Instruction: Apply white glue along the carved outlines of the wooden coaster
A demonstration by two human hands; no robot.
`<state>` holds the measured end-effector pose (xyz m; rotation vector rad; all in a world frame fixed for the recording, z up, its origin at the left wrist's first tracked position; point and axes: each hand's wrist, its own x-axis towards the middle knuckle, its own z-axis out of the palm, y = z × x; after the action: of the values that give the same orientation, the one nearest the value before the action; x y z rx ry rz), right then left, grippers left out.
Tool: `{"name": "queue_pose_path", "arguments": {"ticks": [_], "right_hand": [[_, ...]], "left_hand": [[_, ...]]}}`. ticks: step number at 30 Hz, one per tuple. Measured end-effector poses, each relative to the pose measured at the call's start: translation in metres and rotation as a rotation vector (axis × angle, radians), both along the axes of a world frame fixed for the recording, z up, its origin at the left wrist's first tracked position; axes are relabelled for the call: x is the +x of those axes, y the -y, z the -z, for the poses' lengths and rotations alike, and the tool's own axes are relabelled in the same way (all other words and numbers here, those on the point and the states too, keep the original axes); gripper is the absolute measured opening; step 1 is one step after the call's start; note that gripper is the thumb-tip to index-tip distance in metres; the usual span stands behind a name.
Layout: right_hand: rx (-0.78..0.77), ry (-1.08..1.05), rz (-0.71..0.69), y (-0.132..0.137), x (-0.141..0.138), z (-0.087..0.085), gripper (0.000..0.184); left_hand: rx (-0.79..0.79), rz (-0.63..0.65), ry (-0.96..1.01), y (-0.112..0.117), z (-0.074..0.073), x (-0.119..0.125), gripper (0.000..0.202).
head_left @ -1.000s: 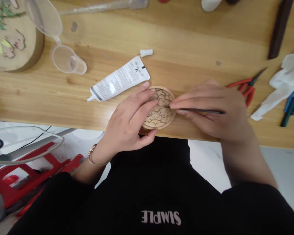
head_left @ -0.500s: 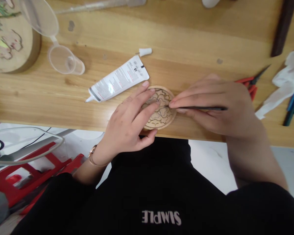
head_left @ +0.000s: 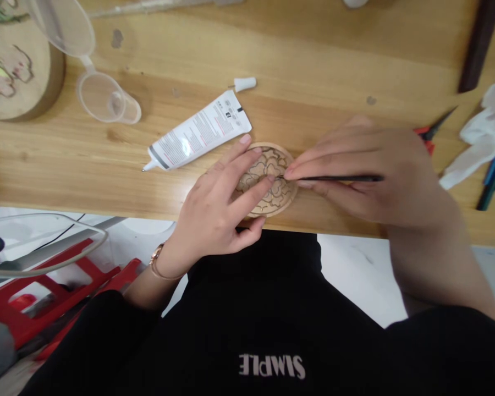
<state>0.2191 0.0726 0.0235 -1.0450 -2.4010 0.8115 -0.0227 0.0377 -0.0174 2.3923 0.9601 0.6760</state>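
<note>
A small round wooden disc [head_left: 286, 201] lies near the table's front edge, with gold wire outlines in a flower pattern on its face. My left hand [head_left: 220, 206] holds it from the left, fingers spread over the face and thumb at the near rim. Between the fingers and thumb of my right hand [head_left: 355, 170] are slim black tweezers [head_left: 338, 178]. Their tip meets the pattern near the disc's middle, beside my left index fingertip; whether a wire is pinched there is too small to tell. Just beyond my left hand rests a white glue tube [head_left: 200, 132], nozzle pointing left.
A white nozzle cap [head_left: 245, 83] sits behind the tube. To the left are a clear lidded cup [head_left: 101, 96] and a larger decorated wooden round [head_left: 51, 82]. Red-handled pliers [head_left: 431, 135], crumpled tissue [head_left: 489, 121], pencils [head_left: 493, 181] and a dark bar [head_left: 478, 49] lie right.
My left index finger has shifted slightly right, toward the tweezers' tip. My right wrist and forearm have moved a little right, covering more of the pliers. Both hands keep their hold.
</note>
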Motion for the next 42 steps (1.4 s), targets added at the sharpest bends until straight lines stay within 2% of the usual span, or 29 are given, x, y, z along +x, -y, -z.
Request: {"name": "queue_pose_path", "arguments": {"ticks": [8,13,19,32,36,42], "right_hand": [[0.034,-0.056,0.098,0.014,-0.004,0.002,0.016],[0.054,-0.096,0.176,0.023,-0.006,0.009,0.017],[0.082,-0.179,0.261,0.034,-0.011,0.018,0.017],[0.120,-0.140,0.566,0.057,-0.034,0.015,0.013],[0.137,-0.154,0.646,0.064,-0.042,0.017,0.015],[0.209,-0.183,0.623,0.068,-0.043,0.024,0.023]], "left_hand": [[0.040,-0.004,0.003,0.001,0.001,0.001,0.044],[0.003,0.009,0.004,0.000,0.000,0.000,0.043],[0.040,0.013,0.000,0.000,0.001,-0.001,0.044],[-0.042,0.000,0.030,0.000,0.000,0.000,0.040],[0.001,0.004,0.030,0.000,0.002,0.000,0.044],[0.039,0.001,0.034,0.000,0.003,0.000,0.044]]}}
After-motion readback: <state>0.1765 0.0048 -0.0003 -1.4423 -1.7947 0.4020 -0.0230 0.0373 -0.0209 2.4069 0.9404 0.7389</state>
